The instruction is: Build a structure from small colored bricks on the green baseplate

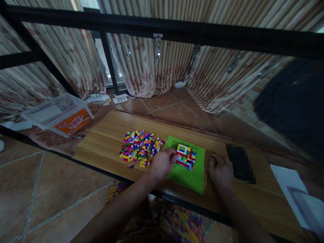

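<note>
A small multicoloured structure of toy bricks stands on a green studded baseplate. My left hand reaches over the plate's left side, thumb and fingers pinched together at the left edge of the structure. Whatever sits between those fingertips is too small and covered to make out. To the right of the plate, my right hand rests on the wooden board with its fingers curled in, and nothing shows in it. Left of the plate lies a spread pile of loose toy bricks in many colours.
The wooden board carries everything, with a black, partly pixelated flat object beside my right hand. White papers lie at the far right. A clear plastic box with an orange label stands left. A black metal bar crosses above.
</note>
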Demonstrator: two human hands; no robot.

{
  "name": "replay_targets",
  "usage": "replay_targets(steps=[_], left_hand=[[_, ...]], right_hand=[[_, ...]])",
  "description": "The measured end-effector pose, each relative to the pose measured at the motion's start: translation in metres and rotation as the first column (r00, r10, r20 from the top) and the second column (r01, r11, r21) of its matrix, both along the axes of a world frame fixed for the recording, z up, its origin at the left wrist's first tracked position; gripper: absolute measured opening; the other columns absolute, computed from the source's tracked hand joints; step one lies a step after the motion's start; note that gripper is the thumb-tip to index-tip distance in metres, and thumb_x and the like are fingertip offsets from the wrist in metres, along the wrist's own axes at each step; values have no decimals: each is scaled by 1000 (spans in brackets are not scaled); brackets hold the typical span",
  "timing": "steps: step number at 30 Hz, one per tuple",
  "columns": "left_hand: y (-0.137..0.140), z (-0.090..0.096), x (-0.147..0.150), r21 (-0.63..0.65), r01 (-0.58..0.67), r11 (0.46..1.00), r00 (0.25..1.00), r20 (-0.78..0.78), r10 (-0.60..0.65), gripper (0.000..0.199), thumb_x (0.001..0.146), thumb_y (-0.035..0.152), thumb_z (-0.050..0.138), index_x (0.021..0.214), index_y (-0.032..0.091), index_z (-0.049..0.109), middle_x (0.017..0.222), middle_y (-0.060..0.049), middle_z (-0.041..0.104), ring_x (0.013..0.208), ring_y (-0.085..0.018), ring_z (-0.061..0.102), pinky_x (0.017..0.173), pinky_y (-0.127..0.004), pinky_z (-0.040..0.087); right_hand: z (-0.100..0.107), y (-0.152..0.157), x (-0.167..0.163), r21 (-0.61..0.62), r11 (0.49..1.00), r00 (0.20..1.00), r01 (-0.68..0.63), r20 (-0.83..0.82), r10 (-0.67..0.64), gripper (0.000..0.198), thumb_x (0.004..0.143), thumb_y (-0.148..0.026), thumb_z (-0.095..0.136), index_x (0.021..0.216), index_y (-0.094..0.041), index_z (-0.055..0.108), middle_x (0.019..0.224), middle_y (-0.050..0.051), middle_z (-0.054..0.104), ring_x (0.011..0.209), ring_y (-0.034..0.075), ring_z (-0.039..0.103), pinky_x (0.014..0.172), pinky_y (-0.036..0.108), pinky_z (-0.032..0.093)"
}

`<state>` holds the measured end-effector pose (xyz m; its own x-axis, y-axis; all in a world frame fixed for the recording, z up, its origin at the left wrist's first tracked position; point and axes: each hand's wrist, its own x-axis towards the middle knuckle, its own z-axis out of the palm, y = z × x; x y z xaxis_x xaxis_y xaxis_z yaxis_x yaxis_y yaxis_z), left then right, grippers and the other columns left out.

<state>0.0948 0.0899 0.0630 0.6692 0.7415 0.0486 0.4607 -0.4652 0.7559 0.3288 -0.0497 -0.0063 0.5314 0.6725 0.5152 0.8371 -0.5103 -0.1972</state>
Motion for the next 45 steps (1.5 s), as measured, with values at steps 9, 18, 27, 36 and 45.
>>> replay_targets(steps=[9, 18, 27, 36, 45], left_hand=[[10, -8, 11, -215, -41, 976, 989, 131, 71, 7, 79, 23, 63, 78, 17, 68, 76, 0, 69, 68, -13, 61, 63, -23, 44], [30, -15, 19, -675, 21, 738, 970, 193, 148, 14, 64, 17, 75, 73, 13, 66, 57, 6, 59, 51, -7, 50, 52, -19, 39], [29, -9, 28, -771, 20, 637, 970, 170, 176, 13, 64, 11, 72, 66, 13, 60, 49, 7, 54, 44, -5, 47, 46, -18, 37], [29, -12, 33, -738, -26, 674, 976, 126, 175, 12, 63, 9, 70, 64, 14, 59, 44, 8, 51, 41, -6, 46, 45, -19, 38], [11, -25, 16, -530, -72, 845, 928, 274, 251, 18, 67, 28, 74, 75, 14, 65, 64, 3, 61, 58, -9, 54, 53, -19, 40]], right_hand=[[1, 0, -1, 2, 1000, 1000, 3, -7, -3, 32, 88, -32, 42, 97, -15, 68, 95, 13, 64, 88, 25, 55, 81, 38, 43], [-2, -1, 1, -15, 1000, 1000, -15, -16, 15, 31, 88, -30, 42, 99, -14, 67, 95, 12, 64, 90, 25, 55, 83, 39, 41], [-1, -1, 0, -21, 1000, 1000, 10, -15, -10, 31, 88, -30, 43, 99, -14, 67, 97, 13, 64, 91, 26, 55, 83, 38, 41], [-5, -1, 3, -34, 999, 1000, -12, -26, 11, 32, 88, -28, 42, 101, -13, 67, 96, 14, 63, 92, 26, 55, 83, 39, 41], [-6, -2, 6, 37, 998, 999, -43, 21, 42, 33, 88, -33, 41, 97, -15, 67, 92, 14, 62, 85, 26, 55, 77, 40, 43]])
